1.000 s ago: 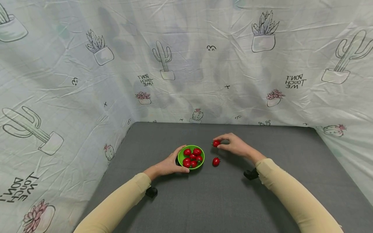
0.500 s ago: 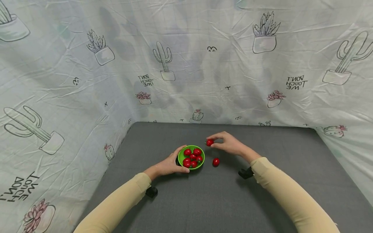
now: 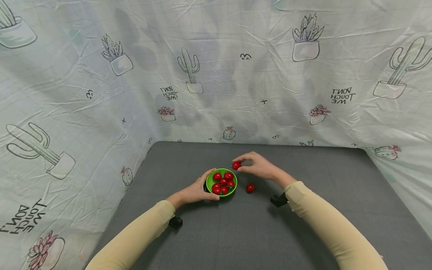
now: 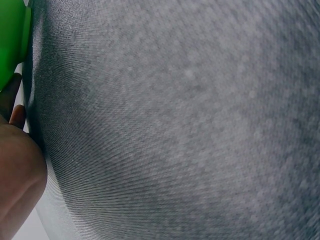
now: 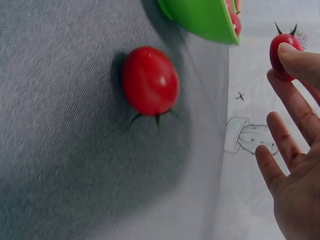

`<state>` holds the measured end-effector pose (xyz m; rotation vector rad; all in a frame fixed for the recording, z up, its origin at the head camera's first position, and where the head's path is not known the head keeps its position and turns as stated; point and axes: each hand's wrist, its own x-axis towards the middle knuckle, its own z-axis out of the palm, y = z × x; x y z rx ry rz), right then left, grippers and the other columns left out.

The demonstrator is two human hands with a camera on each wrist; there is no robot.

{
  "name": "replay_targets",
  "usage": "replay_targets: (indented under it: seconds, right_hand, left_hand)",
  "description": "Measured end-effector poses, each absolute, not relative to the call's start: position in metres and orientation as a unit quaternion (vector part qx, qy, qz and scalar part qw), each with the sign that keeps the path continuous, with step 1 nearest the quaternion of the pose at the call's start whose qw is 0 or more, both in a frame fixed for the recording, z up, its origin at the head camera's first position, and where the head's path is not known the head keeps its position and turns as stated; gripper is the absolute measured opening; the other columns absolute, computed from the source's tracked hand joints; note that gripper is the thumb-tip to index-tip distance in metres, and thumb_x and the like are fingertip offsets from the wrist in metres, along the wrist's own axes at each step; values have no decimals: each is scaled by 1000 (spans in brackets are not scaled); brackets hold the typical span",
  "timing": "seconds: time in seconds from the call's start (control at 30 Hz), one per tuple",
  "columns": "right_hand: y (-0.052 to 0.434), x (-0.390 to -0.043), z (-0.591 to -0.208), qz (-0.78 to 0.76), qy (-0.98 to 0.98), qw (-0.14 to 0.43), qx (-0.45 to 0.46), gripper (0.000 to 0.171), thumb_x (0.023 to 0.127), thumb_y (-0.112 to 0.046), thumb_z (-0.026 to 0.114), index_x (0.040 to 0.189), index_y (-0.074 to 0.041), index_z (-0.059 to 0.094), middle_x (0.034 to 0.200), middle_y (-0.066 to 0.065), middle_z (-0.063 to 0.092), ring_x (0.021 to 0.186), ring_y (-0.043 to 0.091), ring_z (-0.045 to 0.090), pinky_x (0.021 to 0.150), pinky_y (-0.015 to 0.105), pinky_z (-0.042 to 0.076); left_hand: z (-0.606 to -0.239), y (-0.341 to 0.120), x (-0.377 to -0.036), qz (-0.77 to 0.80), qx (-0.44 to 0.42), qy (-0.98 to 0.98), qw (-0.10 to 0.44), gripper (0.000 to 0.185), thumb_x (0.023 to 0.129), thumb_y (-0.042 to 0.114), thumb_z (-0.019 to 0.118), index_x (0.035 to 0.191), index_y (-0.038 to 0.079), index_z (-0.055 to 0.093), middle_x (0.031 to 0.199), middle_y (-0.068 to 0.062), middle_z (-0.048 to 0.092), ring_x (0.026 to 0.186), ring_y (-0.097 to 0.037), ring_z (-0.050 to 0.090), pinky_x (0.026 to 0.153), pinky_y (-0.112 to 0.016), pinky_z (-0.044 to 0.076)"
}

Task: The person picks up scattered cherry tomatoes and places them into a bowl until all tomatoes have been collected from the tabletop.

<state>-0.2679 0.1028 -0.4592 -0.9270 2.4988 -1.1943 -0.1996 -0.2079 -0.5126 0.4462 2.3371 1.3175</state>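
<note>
My left hand [image 3: 196,190] holds a green bowl [image 3: 210,182] by its left side, fingers at the far side and thumb at the near side. Several cherry tomatoes [image 3: 224,182] lie inside the bowl. Between thumb and fingertips, my right hand [image 3: 259,166] pinches another cherry tomato [image 5: 276,56], raised just beyond the bowl's far right rim; its green stem leaves show in the right wrist view. A single loose cherry tomato [image 3: 250,188] rests on the table to the right of the bowl. Only the outer wall of the bowl [image 4: 11,40] appears in the left wrist view.
A grey cloth covers the table [image 3: 216,232]. Behind it and along the left side hangs a pale curtain [image 3: 216,67] printed with potted cacti. Black wrist devices [image 3: 278,200] hang beneath both forearms, near the tabletop.
My right hand has moved left with the pinched cherry tomato, from beyond the loose one to close by the bowl's rim. The left hand and the bowl have stayed in place.
</note>
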Motion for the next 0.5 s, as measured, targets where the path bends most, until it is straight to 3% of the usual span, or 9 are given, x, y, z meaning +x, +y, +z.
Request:
replay_targets:
  seconds: [0.17, 0.37, 0.5]
  right_hand:
    - [95, -265, -459, -416, 838, 113, -335, 39, 98, -29, 73, 134, -14, 70, 129, -3, 64, 128, 26, 46, 106, 63, 35]
    - [88, -263, -461, -425, 828, 116, -347, 32, 98, -25, 74, 130, -19, 73, 126, -5, 65, 123, 23, 49, 105, 60, 38]
    - [84, -262, -462, -422, 827, 117, -353, 35, 98, -23, 74, 131, -14, 72, 127, -6, 65, 124, 23, 48, 107, 60, 36]
  left_hand:
    - [-513, -207, -199, 469, 162, 842, 212, 105, 86, 45, 83, 164, 36, 13, 165, -7, 21, 150, -31, 22, 115, -62, 23]
    - [-513, -208, -200, 466, 164, 842, 216, 106, 86, 46, 82, 164, 36, 12, 165, -6, 20, 150, -30, 22, 115, -62, 24]
    - [-513, -208, -199, 468, 164, 841, 215, 106, 85, 46, 83, 164, 36, 13, 165, -5, 21, 150, -29, 23, 116, -60, 24]
